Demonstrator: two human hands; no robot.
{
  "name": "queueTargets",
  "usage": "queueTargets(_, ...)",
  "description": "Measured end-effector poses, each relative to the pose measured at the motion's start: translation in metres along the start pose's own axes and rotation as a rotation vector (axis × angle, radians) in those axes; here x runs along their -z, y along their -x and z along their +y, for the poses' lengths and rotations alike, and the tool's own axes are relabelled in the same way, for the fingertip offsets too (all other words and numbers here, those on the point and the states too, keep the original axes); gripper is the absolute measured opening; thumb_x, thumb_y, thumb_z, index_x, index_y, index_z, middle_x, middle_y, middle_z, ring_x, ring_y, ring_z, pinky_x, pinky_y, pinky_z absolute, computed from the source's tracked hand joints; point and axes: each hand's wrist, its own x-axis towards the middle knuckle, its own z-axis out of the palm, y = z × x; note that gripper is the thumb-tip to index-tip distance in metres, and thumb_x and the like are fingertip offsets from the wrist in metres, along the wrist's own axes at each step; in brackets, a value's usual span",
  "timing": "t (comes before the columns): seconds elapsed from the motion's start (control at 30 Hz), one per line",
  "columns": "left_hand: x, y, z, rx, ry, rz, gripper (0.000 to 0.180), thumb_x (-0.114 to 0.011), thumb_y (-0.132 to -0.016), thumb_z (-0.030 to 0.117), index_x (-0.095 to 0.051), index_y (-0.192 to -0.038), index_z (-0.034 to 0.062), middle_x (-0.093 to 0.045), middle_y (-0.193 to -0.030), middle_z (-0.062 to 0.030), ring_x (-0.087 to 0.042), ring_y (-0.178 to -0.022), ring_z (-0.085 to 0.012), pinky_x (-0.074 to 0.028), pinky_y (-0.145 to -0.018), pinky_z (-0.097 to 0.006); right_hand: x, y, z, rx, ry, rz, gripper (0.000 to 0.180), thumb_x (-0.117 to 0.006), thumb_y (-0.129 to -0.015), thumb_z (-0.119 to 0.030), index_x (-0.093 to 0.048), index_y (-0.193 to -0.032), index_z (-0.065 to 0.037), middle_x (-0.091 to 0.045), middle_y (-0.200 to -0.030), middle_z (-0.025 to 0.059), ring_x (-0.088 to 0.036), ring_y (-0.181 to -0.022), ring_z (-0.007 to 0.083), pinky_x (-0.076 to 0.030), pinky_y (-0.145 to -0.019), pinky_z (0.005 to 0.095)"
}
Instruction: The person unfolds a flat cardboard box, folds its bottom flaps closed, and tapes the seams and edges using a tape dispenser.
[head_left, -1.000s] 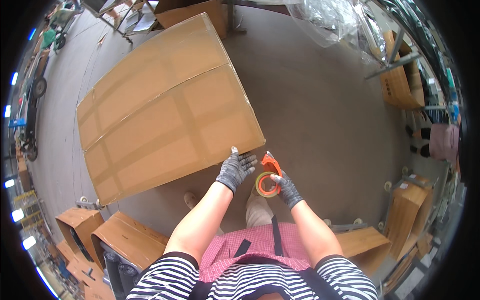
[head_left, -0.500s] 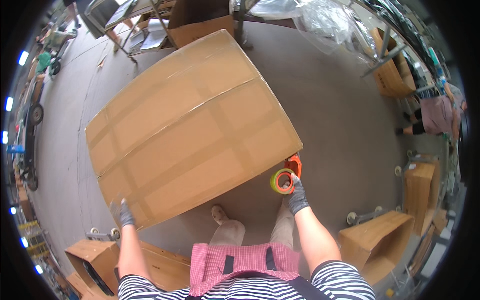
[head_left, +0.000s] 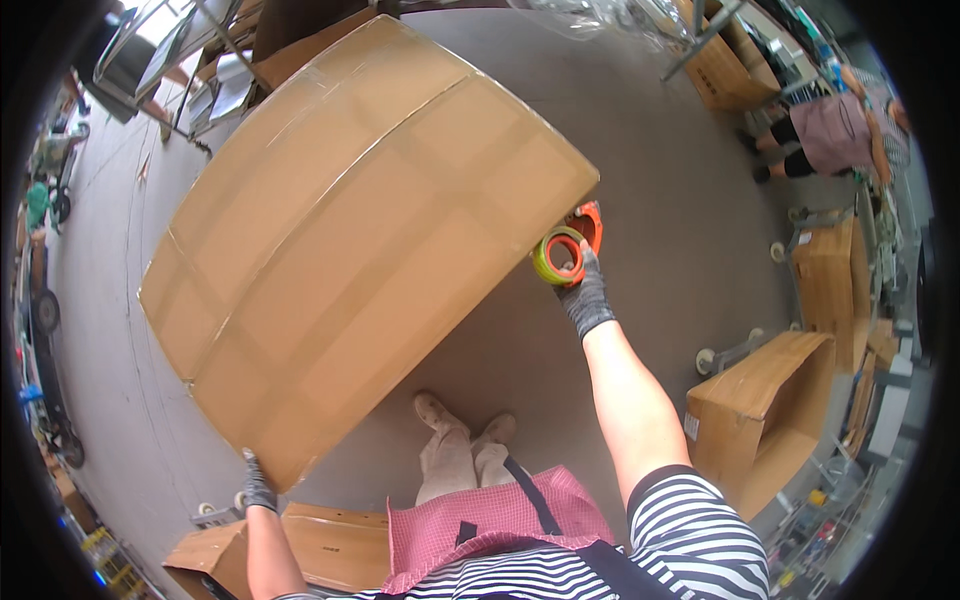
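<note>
A large, flat brown cardboard box [head_left: 340, 230], with tape strips across it and a seam down its length, lies tilted before me. My left hand [head_left: 258, 484], in a grey glove, rests against the box's near left corner, its visible fingers stretched along the edge. By the right edge of the box, my gloved right hand [head_left: 582, 290] is closed on a tape dispenser [head_left: 590, 228]. The dispenser is orange and carries a yellow-green roll around an orange hub. Part of the right fingers is hidden behind the roll.
Open cardboard boxes [head_left: 760, 420] stand on wheeled bases at the right, and another box [head_left: 335, 540] lies at the lower left. A person in a pink apron [head_left: 832, 135] is at the far right. Metal-framed tables [head_left: 215, 70] and clear plastic wrap [head_left: 600, 18] are at the back.
The box has turned counterclockwise, its right corner swinging away from me. My right hand has moved farther out with the tape dispenser. My left hand has shifted from the top to the near left corner.
</note>
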Motion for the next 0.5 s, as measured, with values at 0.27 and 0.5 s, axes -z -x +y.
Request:
queueTargets(0.27,-0.318,0.123,-0.053,0.306,0.019,-0.31,0.085,-0.053,-0.091,0.066,-0.032,-0.15,0.0096,-0.038,-0.153,-0.0162,-0.042,-0.136,-0.0386,-0.04,-0.106,-0.061,0.136,0.096,-0.009,-0.156,0.278,0.027,0.036,-0.077,-0.086,-0.036,-0.056,-0.108,-0.015,-0.052,-0.081,-0.0033,-0.052,-0.069,0.0079,-0.049,-0.063,0.0252)
queueTargets(0.5,-0.538,0.194,-0.123,0.574,-0.199,-0.617,0.087,-0.048,-0.09,0.068,-0.039,-0.14,-0.003,-0.055,-0.13,-0.0277,-0.061,-0.114,-0.0397,-0.058,-0.086,-0.045,0.265,0.23,-0.037,-0.187,0.315,0.146,0.042,-0.075,-0.087,-0.034,-0.056,-0.117,-0.012,-0.052,-0.081,-0.0016,-0.055,-0.07,0.0098,-0.053,-0.061,0.0291)
